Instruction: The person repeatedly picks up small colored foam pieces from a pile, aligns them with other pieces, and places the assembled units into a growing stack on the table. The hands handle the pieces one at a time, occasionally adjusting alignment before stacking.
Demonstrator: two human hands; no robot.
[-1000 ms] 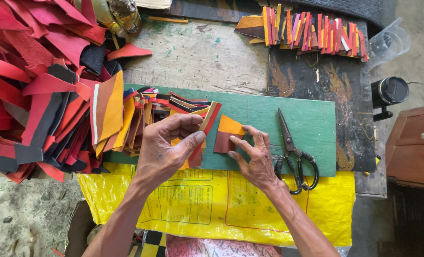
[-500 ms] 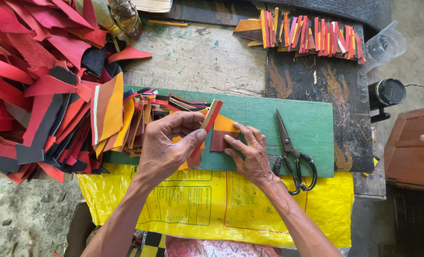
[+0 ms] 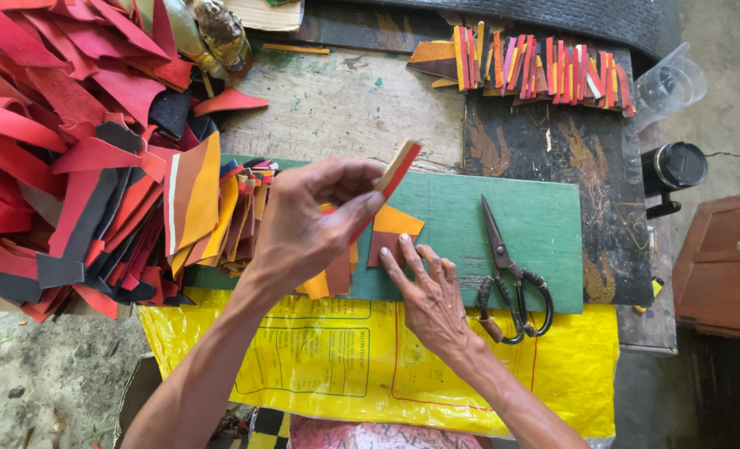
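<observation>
Strip pinched above the green board

I see a red-and-tan strip (image 3: pixel 397 167) pinched in my left hand (image 3: pixel 308 224), lifted just above my right hand (image 3: pixel 428 295), whose flat open fingers press orange and brown pieces (image 3: pixel 391 234) onto the green board (image 3: pixel 520 212); scissors (image 3: pixel 507 270) lie just right.

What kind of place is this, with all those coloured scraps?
Probably a small craft workshop for leather-like offcuts. A heap of red scraps fills the worn workbench, scissors lie on a green cutting board, and the left hand holds a strip.
</observation>
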